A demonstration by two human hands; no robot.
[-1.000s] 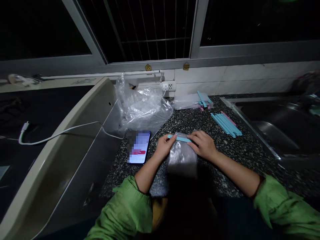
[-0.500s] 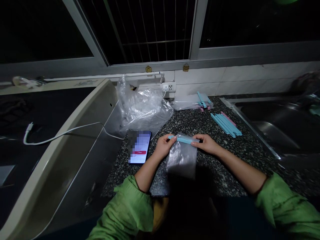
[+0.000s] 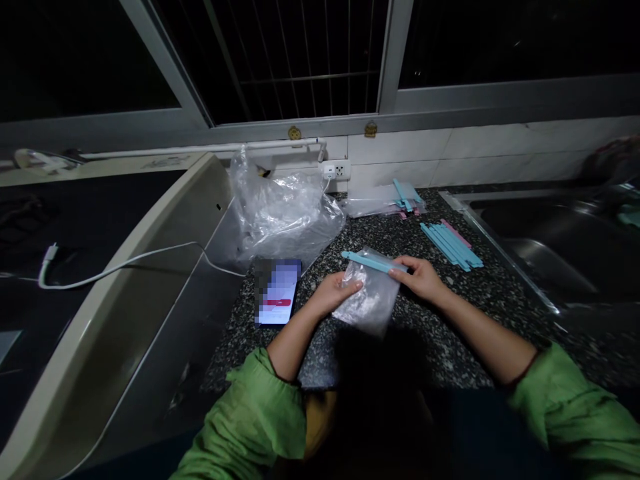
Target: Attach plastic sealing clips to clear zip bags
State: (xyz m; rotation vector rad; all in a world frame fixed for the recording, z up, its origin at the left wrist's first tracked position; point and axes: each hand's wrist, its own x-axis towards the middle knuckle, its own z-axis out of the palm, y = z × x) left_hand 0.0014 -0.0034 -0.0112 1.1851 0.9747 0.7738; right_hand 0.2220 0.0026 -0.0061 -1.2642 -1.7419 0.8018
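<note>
A light-blue bag-sealing clip (image 3: 371,262), a long thin stick, lies along the top edge of a clear plastic bag (image 3: 369,303). My right hand (image 3: 421,279) pinches the clip's right end together with the bag's upper corner. Lower down, my left hand (image 3: 337,293) grips the left side of the bag, thumb on top and the other fingers behind it. The clip's left end sticks out free past the bag. Right of my hands, several blue clips (image 3: 450,245) lie side by side with a pink clip (image 3: 456,233) along their far edge.
A lit phone (image 3: 279,293) rests left of my hands on the speckled counter (image 3: 320,363). Behind stand a large crumpled plastic bag (image 3: 285,213) and a flat clear packet (image 3: 373,203) with more clips. A sink (image 3: 545,257) is at right; a white cable (image 3: 130,263) crosses the left-hand unit.
My left hand has let go of the clip's left end and moved down onto the bag. The clip and bag have tilted, left end higher, and shifted slightly away from me.
</note>
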